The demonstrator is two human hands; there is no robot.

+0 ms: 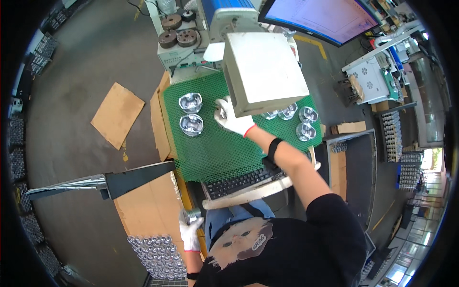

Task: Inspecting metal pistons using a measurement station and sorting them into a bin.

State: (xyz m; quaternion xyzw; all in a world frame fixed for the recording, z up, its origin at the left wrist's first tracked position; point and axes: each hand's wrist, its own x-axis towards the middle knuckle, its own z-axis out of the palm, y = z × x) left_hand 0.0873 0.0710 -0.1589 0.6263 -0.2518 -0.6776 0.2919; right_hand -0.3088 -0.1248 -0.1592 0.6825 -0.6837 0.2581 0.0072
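Observation:
At my left side, low over the cardboard, my left hand (189,232) in a white glove grips a metal piston (193,215). My right hand (233,118), gloved as well, reaches over the green mesh mat (210,155) beside the machine's boxy white head (267,71). Its fingers are curled; what lies in them, if anything, is too small to make out. Left of that hand stand two pistons, an upper one (190,103) and a lower one (191,125). Several more, among them one piston (306,131) near the edge, sit on the mat's right side, some partly hidden by the white head.
Rows of pistons (158,256) stand on cardboard (148,205) at lower left. A black keyboard (241,184) lies at the mat's near edge. Behind are round metal discs (186,37) on a control box and a monitor (320,19). A dark-lined cart (356,177) stands at right.

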